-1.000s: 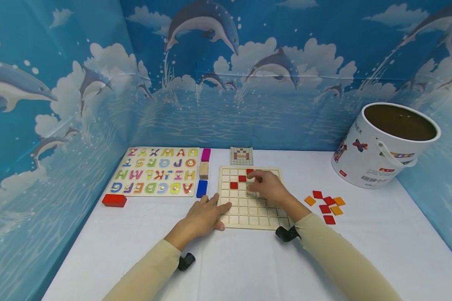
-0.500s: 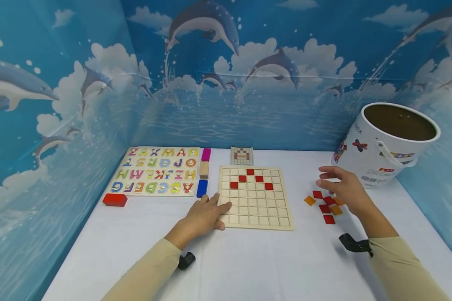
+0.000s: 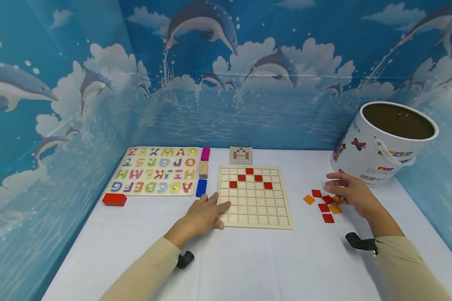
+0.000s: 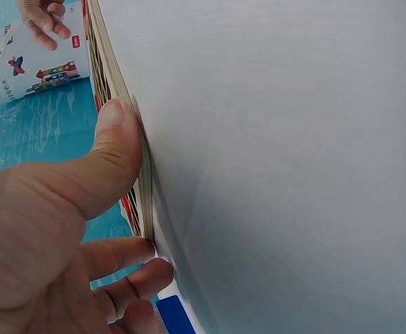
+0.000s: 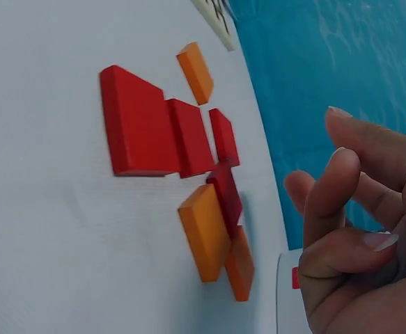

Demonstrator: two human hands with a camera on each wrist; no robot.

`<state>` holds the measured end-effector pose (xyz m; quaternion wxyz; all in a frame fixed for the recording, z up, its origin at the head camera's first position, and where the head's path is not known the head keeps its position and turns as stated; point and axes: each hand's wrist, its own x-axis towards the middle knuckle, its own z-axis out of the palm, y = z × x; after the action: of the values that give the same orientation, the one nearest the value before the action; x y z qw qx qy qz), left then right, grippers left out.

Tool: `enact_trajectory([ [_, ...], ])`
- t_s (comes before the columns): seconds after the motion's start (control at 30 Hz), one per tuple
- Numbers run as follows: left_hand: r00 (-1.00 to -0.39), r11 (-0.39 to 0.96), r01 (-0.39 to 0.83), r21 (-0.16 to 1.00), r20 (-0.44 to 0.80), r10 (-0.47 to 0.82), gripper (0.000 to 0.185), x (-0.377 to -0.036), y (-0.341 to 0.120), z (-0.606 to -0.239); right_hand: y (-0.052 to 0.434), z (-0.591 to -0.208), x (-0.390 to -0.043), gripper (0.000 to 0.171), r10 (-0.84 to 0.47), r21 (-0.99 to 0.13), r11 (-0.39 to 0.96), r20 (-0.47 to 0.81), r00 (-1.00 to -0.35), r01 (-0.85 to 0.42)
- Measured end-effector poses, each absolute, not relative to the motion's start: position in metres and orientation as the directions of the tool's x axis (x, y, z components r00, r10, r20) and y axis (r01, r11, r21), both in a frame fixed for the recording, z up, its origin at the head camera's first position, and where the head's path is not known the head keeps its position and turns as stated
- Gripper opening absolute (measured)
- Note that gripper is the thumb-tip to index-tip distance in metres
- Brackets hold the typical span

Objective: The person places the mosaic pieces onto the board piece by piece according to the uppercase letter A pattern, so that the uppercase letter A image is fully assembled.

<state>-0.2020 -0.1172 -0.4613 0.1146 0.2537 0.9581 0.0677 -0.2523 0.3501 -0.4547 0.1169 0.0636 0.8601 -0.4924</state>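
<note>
You see a square wooden grid board point(image 3: 256, 200) lying flat on the white table, five red tiles point(image 3: 250, 177) set in its far rows as an inverted V. To its right lies a loose cluster of red and orange square tiles point(image 3: 325, 203), some overlapping.

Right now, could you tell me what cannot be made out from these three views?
- Head view: whether the right hand touches the loose tiles; its fingers cover some.
- Head view: the pattern card is too small to read.
- Left wrist view: the grid board shows edge-on, its squares unseen.
- Bucket: its contents are dark and indistinct.
</note>
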Motion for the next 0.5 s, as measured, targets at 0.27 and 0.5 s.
enact_trajectory([
  [0.27,-0.845,0.859,0.466,0.212,-0.182,0.503,0.072,-0.2011,-0.1174,-0.4605,0.3426,-0.4599,-0.2557,0.071,-0.084,-0.801,0.567,-0.288,-0.954,0.192],
  [0.5,-0.847,0.86,0.463,0.215,-0.177,0.501,0.071,-0.2013,-0.1171,-0.4604,0.3425,-0.4628,-0.2601,0.071,-0.127,-0.774,0.609,-0.311,-0.942,0.174],
])
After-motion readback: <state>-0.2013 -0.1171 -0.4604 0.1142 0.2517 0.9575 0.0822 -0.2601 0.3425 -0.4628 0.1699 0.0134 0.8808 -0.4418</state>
